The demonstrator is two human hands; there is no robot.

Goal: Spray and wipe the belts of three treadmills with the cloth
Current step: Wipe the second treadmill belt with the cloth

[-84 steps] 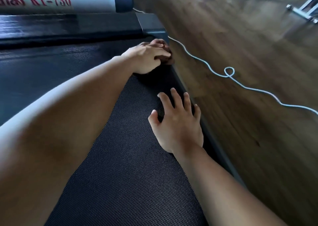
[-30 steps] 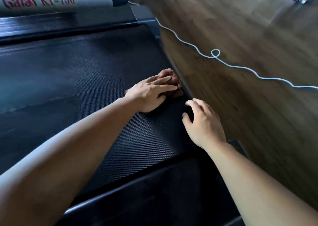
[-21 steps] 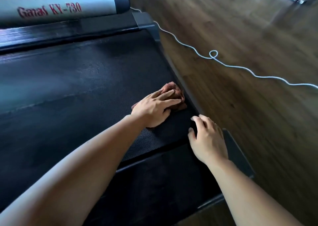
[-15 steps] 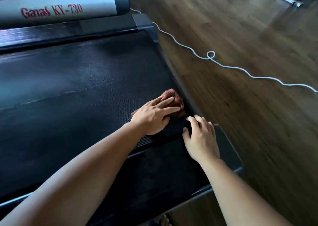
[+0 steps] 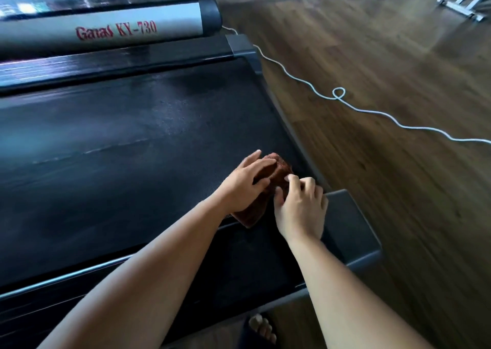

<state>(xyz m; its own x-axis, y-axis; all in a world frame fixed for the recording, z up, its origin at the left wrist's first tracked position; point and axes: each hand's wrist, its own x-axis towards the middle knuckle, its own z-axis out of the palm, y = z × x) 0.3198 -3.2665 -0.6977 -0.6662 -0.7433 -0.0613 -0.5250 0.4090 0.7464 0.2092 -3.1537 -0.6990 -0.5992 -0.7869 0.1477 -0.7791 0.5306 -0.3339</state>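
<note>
A reddish-brown cloth [image 5: 277, 173] lies bunched on the black treadmill belt [image 5: 127, 147], near the belt's rear right corner. My left hand [image 5: 245, 182] lies on top of the cloth with its fingers spread over it. My right hand [image 5: 301, 208] is beside it on the right, its fingertips pinching the cloth's near right edge. A lower flap of the cloth [image 5: 249, 216] reaches the belt's rear edge. No spray bottle is in view.
The treadmill's motor cover [image 5: 111, 31] reads "Ganas KY-730" at the far end. A white cable [image 5: 337, 96] snakes over the wooden floor [image 5: 385, 163] to the right. A metal frame [image 5: 462, 9] stands at the top right. My foot [image 5: 261, 327] shows behind the treadmill's rear end cap [image 5: 353, 232].
My left hand has dragged the cloth down the belt's right side to its rear corner. My right hand has left the belt and taken the cloth's edge.
</note>
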